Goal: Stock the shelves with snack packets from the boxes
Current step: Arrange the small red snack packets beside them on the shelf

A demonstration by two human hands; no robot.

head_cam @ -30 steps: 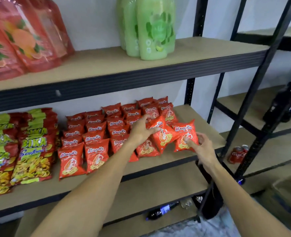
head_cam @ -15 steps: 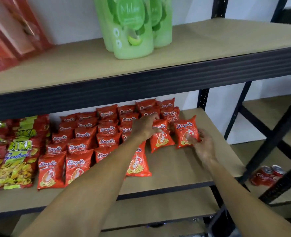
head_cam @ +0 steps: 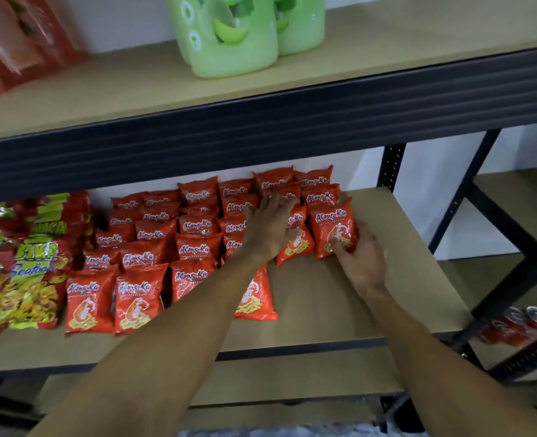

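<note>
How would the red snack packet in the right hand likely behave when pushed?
Probably light: the red snack packet looks puffed, and the right hand holds it by one corner. Its glossy film may slide on the shelf board. Leaning upright, it could tip if released.

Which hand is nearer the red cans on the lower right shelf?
Right. The right hand, gripping a snack packet, is up-left of the red cans; the left hand lies farther left.
</note>
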